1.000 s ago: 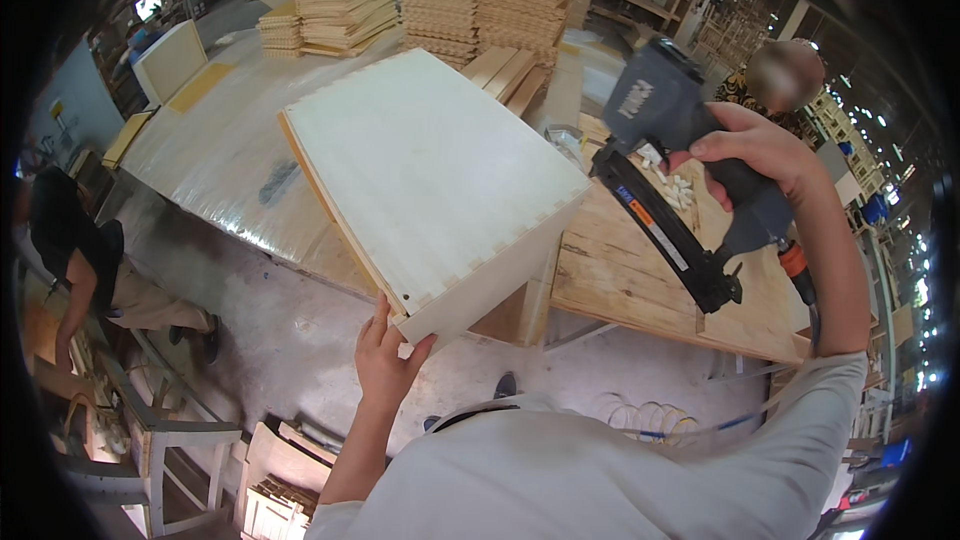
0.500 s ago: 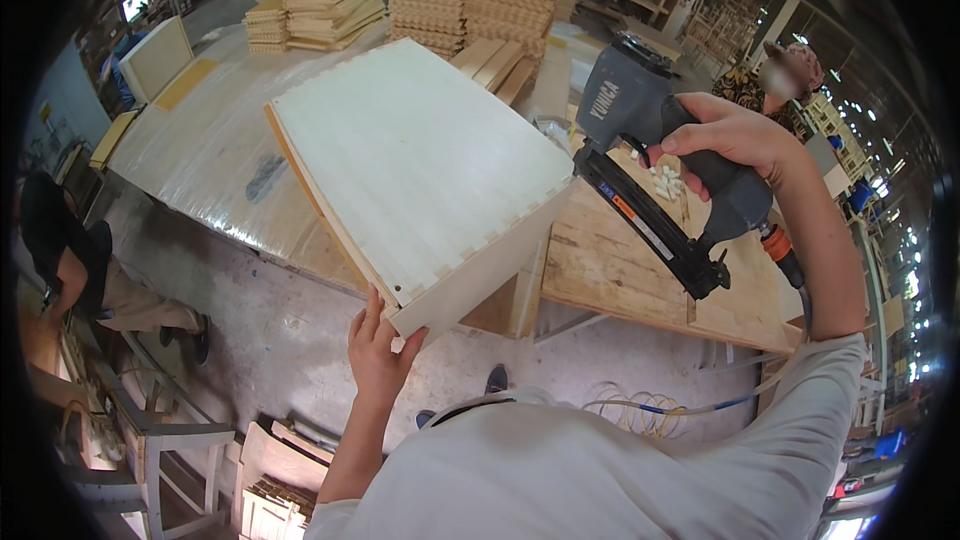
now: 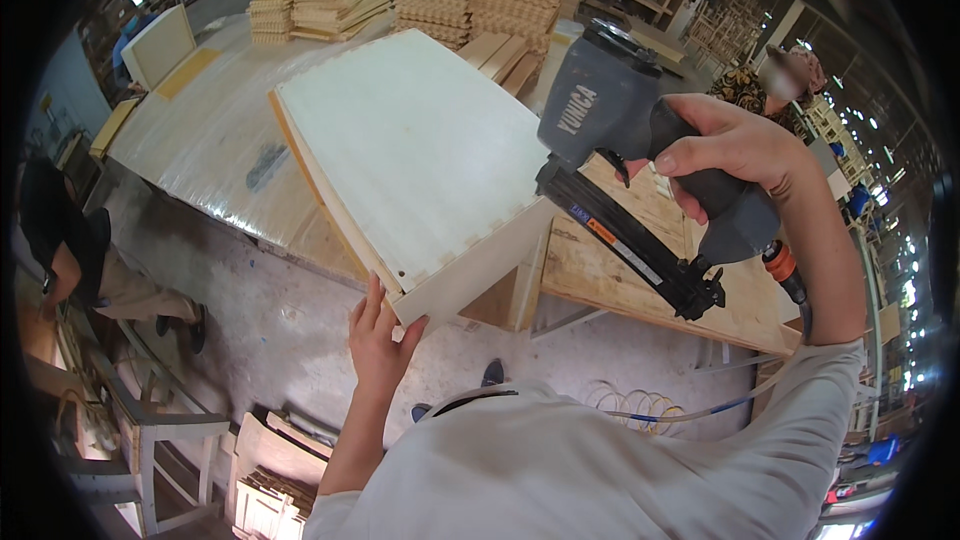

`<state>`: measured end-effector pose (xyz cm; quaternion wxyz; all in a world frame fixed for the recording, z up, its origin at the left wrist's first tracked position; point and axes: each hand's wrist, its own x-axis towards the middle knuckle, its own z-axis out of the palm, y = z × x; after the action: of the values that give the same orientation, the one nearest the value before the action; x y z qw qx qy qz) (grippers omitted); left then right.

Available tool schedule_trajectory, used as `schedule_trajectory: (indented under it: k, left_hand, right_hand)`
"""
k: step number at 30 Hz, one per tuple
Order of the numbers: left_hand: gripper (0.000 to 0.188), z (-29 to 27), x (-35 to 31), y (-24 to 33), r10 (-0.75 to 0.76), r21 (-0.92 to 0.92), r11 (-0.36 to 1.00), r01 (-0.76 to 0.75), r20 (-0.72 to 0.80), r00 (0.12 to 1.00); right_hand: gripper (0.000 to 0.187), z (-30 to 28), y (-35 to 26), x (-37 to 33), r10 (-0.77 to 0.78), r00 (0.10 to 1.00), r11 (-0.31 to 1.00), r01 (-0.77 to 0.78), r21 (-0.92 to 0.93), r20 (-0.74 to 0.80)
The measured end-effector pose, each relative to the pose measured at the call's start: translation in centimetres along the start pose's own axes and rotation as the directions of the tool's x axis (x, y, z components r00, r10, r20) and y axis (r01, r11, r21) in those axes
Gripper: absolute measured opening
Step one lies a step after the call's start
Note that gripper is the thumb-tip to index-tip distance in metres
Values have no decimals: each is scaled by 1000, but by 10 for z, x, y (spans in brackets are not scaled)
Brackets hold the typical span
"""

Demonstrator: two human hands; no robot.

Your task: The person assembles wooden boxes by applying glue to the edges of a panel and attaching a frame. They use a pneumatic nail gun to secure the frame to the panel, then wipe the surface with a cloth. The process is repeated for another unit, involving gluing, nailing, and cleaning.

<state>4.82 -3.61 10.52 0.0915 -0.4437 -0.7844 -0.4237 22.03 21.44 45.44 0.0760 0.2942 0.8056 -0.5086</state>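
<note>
A pale wooden drawer box (image 3: 420,140) lies with its broad white panel facing up, and a thicker board with a yellowish edge runs along its left side. My left hand (image 3: 383,335) grips the near corner of the box, fingers on the upper edge and thumb against the side. In my right hand (image 3: 725,150) is a grey and black nail gun (image 3: 600,105), held by its handle with a finger at the trigger. The gun's nose is over the box's right corner; whether they touch I cannot tell. An air hose (image 3: 785,270) is joined to the handle's end.
A plywood worktop (image 3: 640,270) extends under the gun, beside a film-covered table (image 3: 200,170). Stacked wooden parts (image 3: 525,0) stand at the back. Co-workers are at far left, back and right. A yellow hose coil (image 3: 640,410) lies on the floor by my feet.
The nail gun has moved left and slightly toward me, its nose now overlapping the box's right corner. My left hand stays on the near corner.
</note>
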Motion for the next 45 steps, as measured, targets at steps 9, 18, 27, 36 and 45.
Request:
schedule_trajectory:
  k: [9, 18, 27, 36, 45]
  left_hand:
    - [36, 1, 4, 6, 21, -7, 1000, -21, -14, 1000]
    - [31, 3, 4, 5, 11, -36, 999, -12, -32, 999]
    - [36, 6, 2, -2, 44, -25, 999, -46, -54, 998]
    - [36, 7, 1, 0, 59, -23, 998, -60, -68, 996]
    - [35, 3, 0, -1, -12, -86, 996, 12, -9, 1000]
  right_hand:
    - [35, 16, -12, 5, -10, 996, 997, 16, -75, 84]
    - [32, 26, -21, 11, -2, 995, 990, 17, -143, 102]
    - [30, 57, -43, 12, -99, 955, 988, 127, -84, 279]
    - [36, 68, -42, 18, -16, 952, 989, 59, -133, 306]
    - [33, 46, -20, -2, -126, 984, 988, 135, -73, 126]
